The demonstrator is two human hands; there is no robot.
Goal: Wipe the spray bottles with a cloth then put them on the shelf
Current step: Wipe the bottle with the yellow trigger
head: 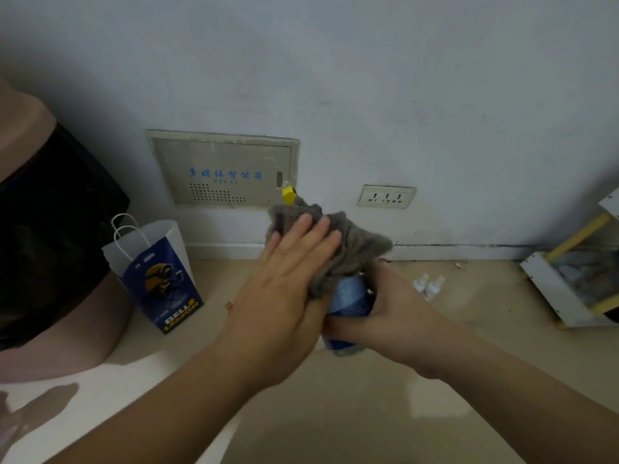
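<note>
The spray bottle point(350, 296) is in front of me, held in the air above the floor point(385, 413) between my two hands, its blue body showing below the grey cloth point(338, 244) that is draped over its upper part. Its yellow nozzle point(288, 194) pokes out past the cloth's top left corner, towards the wall point(335, 78). My right hand point(402, 316) grips the bottle from the right side, fingers curled round the blue body, most of them hidden behind it. My left hand point(284, 279) lies flat on the cloth from the left, fingers straight and close together, pressing the cloth against the bottle. Just beyond my right hand two small white bottles point(428, 284) lie on the floor near the skirting. At the far right edge stands the white and yellow shelf point(549, 289), well apart from my hands; what it holds is too blurred to tell. To the left a blue and white paper bag point(160, 279) stands upright on the floor against the wall. On the wall behind sit a beige panel point(224, 169) with blue lettering and, to its right, a socket point(386, 196).
</note>
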